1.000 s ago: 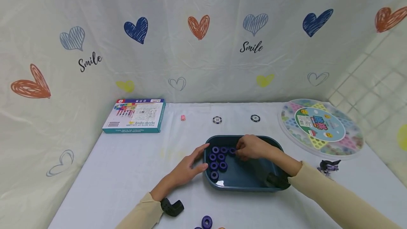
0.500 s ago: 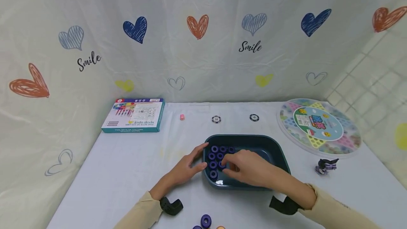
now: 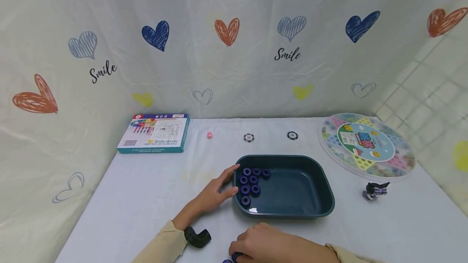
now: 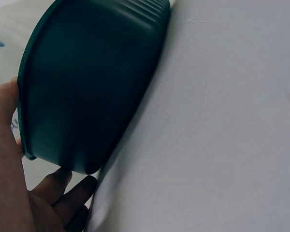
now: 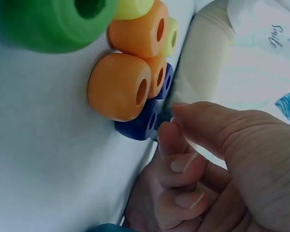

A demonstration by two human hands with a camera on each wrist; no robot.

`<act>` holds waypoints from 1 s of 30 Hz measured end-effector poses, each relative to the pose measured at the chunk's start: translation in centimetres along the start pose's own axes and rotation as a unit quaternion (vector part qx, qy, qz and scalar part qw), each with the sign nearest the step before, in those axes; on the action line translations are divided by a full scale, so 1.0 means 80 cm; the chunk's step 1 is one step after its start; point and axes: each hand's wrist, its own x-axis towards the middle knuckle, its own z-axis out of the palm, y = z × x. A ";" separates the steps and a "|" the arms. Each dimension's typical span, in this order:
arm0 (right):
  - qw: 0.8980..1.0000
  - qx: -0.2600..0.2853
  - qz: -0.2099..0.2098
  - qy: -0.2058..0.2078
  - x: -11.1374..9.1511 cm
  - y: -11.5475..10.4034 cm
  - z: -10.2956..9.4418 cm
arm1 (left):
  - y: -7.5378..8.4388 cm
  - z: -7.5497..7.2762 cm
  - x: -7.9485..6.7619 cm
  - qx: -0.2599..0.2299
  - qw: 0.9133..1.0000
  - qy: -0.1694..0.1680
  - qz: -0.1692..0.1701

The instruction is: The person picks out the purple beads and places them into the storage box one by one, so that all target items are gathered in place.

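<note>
My left hand [image 3: 213,195] holds the left end of a dark teal tray [image 3: 292,216], its fingers against the rim and outer wall. Several purple ring-shaped beads [image 3: 245,190] stand inside at that end. At the near side of the table my right hand [image 3: 272,244] is bent over a purple bead [image 3: 237,256], which it partly covers. In the right wrist view its thumb and index fingertips come close together beside a purple bead [image 5: 137,123]. Whether they pinch it cannot be made out. Orange beads [image 5: 118,87] and a green bead [image 5: 53,21] lie close by.
A flat boxed set [image 3: 153,133] lies at the back left. Along the back are a small pink piece [image 3: 209,135] and two round chips [image 3: 249,137]. To the right are a round game board [image 3: 367,143] and a small black and purple figure [image 3: 375,191].
My right hand has left the tray's inside and come back toward me, to the loose beads at the near side. The left hand stays on the tray, and the beads inside stand as before.
</note>
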 end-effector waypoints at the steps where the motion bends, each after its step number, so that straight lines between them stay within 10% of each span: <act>1: 1.000 -0.004 -0.005 -0.002 0.001 0.001 0.003 | 0.000 0.000 0.000 0.001 1.000 0.001 0.001; 30: 0.980 0.086 0.178 -0.002 -0.044 0.020 0.009 | -0.037 0.011 0.003 -0.005 1.000 0.002 -0.003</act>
